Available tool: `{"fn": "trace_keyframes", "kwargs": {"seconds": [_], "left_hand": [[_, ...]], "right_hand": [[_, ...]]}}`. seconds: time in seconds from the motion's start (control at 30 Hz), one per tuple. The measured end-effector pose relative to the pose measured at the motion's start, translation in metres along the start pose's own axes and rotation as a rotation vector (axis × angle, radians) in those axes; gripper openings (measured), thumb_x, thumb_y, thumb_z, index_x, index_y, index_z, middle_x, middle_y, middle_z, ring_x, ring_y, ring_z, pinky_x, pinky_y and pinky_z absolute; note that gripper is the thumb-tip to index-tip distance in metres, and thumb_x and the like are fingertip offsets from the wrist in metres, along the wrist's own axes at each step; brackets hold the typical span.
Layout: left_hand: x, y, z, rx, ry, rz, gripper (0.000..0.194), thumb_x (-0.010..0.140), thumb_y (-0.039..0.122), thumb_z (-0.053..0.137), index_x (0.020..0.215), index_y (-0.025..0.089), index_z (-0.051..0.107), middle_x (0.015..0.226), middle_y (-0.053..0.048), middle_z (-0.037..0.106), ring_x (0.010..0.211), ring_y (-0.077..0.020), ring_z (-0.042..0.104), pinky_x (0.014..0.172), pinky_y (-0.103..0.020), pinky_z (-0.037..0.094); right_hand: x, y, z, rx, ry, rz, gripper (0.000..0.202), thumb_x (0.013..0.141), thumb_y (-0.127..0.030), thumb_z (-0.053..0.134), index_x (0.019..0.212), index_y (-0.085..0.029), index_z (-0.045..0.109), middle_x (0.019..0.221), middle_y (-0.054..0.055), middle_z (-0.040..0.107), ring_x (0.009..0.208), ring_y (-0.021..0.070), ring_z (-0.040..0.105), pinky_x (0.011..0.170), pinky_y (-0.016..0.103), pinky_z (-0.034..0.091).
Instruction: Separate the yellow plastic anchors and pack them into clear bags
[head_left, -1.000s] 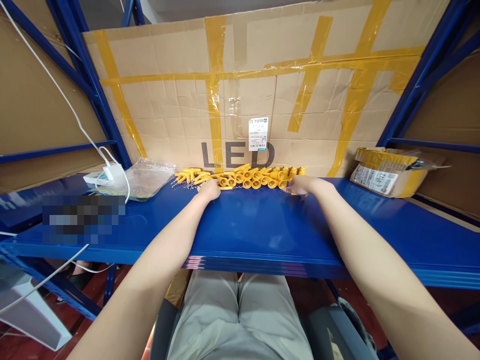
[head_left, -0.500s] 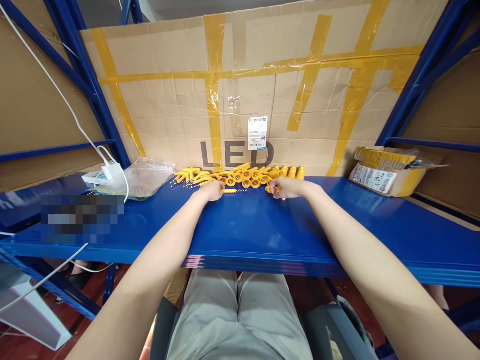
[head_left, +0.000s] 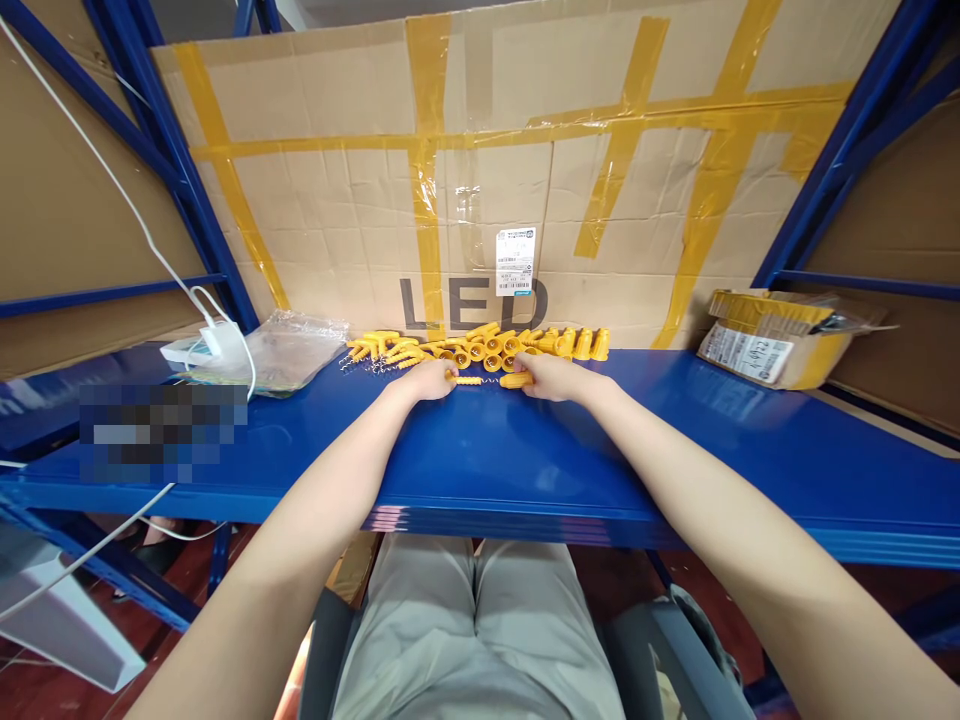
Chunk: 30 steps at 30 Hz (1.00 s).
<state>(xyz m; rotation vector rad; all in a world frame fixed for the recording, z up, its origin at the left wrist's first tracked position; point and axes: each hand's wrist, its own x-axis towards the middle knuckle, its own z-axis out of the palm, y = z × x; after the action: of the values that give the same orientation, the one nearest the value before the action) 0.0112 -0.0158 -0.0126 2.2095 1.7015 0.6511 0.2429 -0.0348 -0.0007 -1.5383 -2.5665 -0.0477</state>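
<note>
My left hand [head_left: 432, 379] is closed on a yellow corkscrew [head_left: 469, 381], held level, its metal spiral pointing right. In my right hand [head_left: 553, 376] is a yellow plastic sleeve [head_left: 514, 381], gripped at its right end and lying in line with the spiral. The spiral's tip is close to the sleeve's left end; whether they touch I cannot tell. Just behind my left hand lies a heap of yellow corkscrews [head_left: 379, 345] with bare spirals. Several hollow yellow sleeves [head_left: 493, 362] are piled behind both hands, some with their round openings facing me.
Behind the blue shelf top [head_left: 517, 450] stands a large taped cardboard sheet [head_left: 337, 220]. A small carton [head_left: 780, 345] sits at the right. On the left are plastic bags [head_left: 296, 350], a white power strip [head_left: 221, 343] with cables and a blurred-out object [head_left: 161, 430].
My right hand has moved left with the yellow sleeve, bringing it near the spiral's tip. My left hand has shifted slightly right with the corkscrew.
</note>
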Motion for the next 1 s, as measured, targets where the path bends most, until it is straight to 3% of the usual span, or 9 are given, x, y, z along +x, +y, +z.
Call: {"fn": "trace_keyframes", "kwargs": {"seconds": [0.2,0.37,0.77,1.0], "left_hand": [[-0.004,0.006,0.003,0.042,-0.089,0.136,0.019,0.071,0.023,0.061,0.089,0.024,0.066,0.062,0.002,0.062,0.064,-0.0190,0.060,0.068,-0.027,0.046],[-0.007,0.010,0.002,0.170,-0.082,0.173,0.025,0.075,0.027,0.058,0.099,0.022,0.057,0.072,0.001,0.063,0.065,-0.0172,0.059,0.064,-0.025,0.044],[-0.007,0.011,0.008,0.138,-0.059,0.198,0.023,0.069,0.020,0.056,0.092,0.021,0.056,0.058,0.004,0.063,0.057,-0.0156,0.061,0.057,-0.023,0.043],[-0.008,0.012,0.007,0.142,-0.063,0.181,0.022,0.068,0.022,0.056,0.090,0.021,0.057,0.058,0.003,0.065,0.057,-0.0166,0.062,0.056,-0.024,0.043]], "right_hand": [[0.004,-0.002,0.008,0.031,0.043,-0.070,0.026,0.078,-0.017,0.054,0.103,-0.018,0.049,0.104,0.009,0.064,0.087,0.0223,0.060,0.071,0.029,0.043],[0.005,-0.002,0.011,0.080,0.096,-0.108,0.024,0.078,-0.016,0.056,0.101,-0.017,0.051,0.102,0.009,0.065,0.087,0.0222,0.061,0.072,0.029,0.043],[0.008,0.010,0.015,0.336,0.150,-0.207,0.024,0.074,-0.016,0.064,0.097,-0.018,0.061,0.098,0.006,0.067,0.089,0.0203,0.061,0.078,0.030,0.046],[0.011,0.017,0.017,0.444,0.099,-0.191,0.029,0.074,-0.024,0.064,0.102,-0.016,0.065,0.092,0.004,0.069,0.077,0.0170,0.060,0.070,0.028,0.046]]}}
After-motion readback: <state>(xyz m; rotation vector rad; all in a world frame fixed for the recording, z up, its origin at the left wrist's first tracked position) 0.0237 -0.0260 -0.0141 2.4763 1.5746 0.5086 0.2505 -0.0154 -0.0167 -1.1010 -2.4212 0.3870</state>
